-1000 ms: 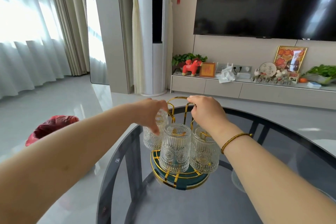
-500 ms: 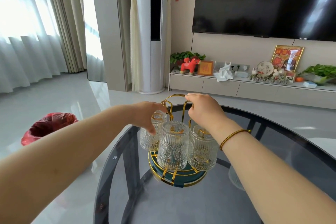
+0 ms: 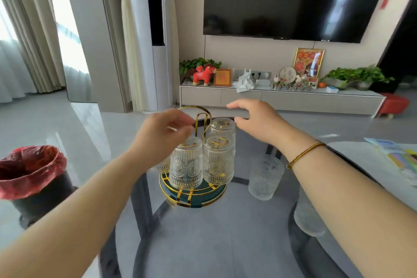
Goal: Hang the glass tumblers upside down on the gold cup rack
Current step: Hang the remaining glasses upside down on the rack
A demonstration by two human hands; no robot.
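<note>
The gold cup rack (image 3: pixel 199 112) stands on its round teal base (image 3: pixel 217 193) on the glass table. Ribbed glass tumblers hang upside down on it: one at front left (image 3: pixel 186 163), one at front right (image 3: pixel 218 161), one at the back right (image 3: pixel 223 127). Another tumbler (image 3: pixel 163 166) shows only partly below my left hand. A loose tumbler (image 3: pixel 265 178) stands on the table to the right of the rack. My left hand (image 3: pixel 163 134) hovers over the rack's left side, fingers loosely curled and holding nothing. My right hand (image 3: pixel 256 123) is open beside the back right tumbler, fingers spread.
The round dark glass table (image 3: pixel 203 244) has a black frame under it. A bin with a red bag (image 3: pixel 29 171) stands on the floor at left. Papers (image 3: pixel 397 158) lie at the far right. A TV cabinet (image 3: pixel 282 98) runs along the far wall.
My right hand let go of the rack's gold handle and moved right, opening. My left hand lifted off the back left tumbler. The view shifted, bringing the loose tumbler into sight.
</note>
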